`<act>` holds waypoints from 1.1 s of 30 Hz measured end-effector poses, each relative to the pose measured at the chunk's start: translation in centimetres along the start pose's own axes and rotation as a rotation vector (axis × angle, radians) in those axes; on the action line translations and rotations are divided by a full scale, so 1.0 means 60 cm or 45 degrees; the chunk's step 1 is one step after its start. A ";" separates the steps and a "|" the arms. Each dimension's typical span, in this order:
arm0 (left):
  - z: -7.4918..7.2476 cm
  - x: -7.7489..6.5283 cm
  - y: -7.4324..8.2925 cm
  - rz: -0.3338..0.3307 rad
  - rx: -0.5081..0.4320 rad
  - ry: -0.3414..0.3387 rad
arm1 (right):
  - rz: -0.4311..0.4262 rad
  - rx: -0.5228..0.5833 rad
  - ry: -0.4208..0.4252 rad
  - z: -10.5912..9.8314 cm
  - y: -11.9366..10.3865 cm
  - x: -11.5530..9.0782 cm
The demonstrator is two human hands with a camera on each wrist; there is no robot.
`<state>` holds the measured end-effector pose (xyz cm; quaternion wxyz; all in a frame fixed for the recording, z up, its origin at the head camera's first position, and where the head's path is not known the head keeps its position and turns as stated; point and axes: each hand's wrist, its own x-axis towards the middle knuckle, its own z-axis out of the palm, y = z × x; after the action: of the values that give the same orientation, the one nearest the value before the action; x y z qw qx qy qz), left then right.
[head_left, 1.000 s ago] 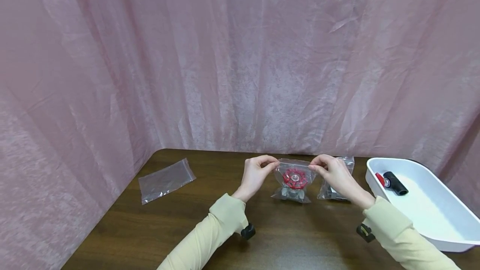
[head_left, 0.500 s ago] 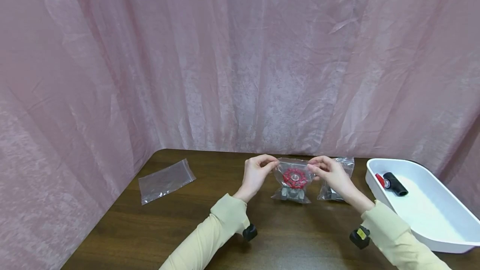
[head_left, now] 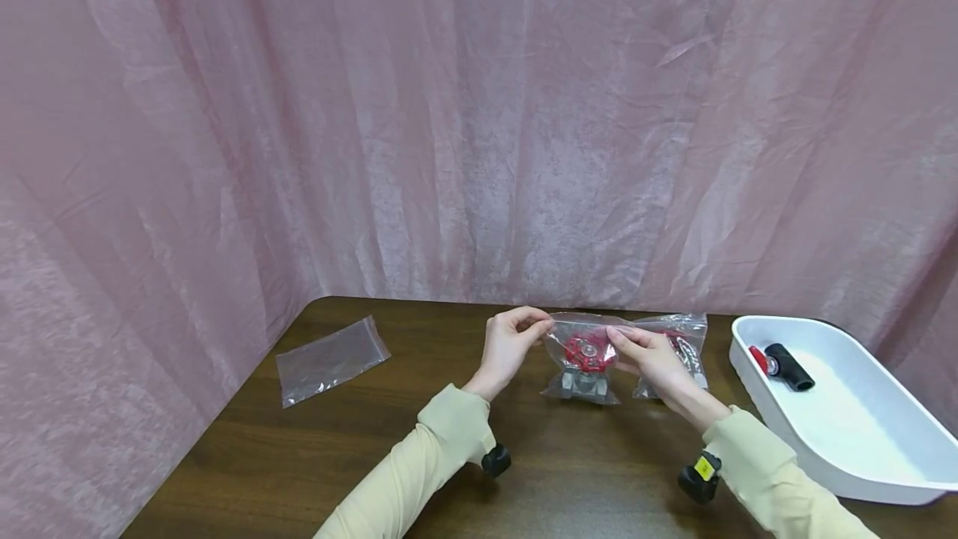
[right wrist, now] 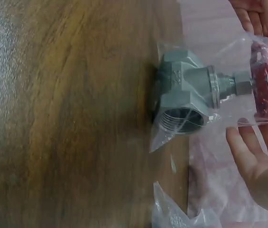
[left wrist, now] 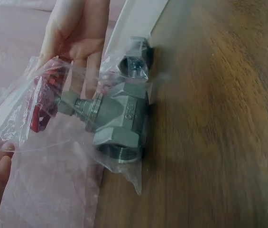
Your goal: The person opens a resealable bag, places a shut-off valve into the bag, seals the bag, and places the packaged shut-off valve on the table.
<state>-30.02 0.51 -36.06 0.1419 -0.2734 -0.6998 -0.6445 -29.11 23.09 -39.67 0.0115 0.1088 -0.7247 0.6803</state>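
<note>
Pinching the bag near its top edge, thumb against fingers, with left hand and right hand — around the upright valve, on the tabletop.

hands: 2 | bags: 3 | bagged fittings: 2 | black fitting: 1 | tray: 1 | wrist cameras: 2 | table: 1

Red-wheeled metal valve upright in clear bag on table

Valve body: satin metal. Handwheel: glossy. Bag: shiny plastic. Tabletop: smooth wood. Curtain: velvety cloth.
</note>
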 end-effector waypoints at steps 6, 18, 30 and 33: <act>-0.015 0.004 -0.008 -0.042 -0.010 -0.075 | -0.069 0.057 0.042 -0.024 0.058 0.033; -0.075 0.013 -0.070 -0.122 0.211 -0.082 | -0.035 0.207 0.074 -0.052 0.125 0.078; -0.179 0.011 -0.078 -0.153 0.449 -0.013 | 0.045 0.154 0.056 -0.062 0.118 0.089; -0.207 0.010 -0.084 -0.174 0.510 0.021 | 0.031 0.157 0.008 -0.059 0.102 0.080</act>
<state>-35.24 -11.64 -38.28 0.1554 -0.1863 -0.8296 -0.5029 -35.34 26.21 -44.66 -0.0011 0.0984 -0.6828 0.7240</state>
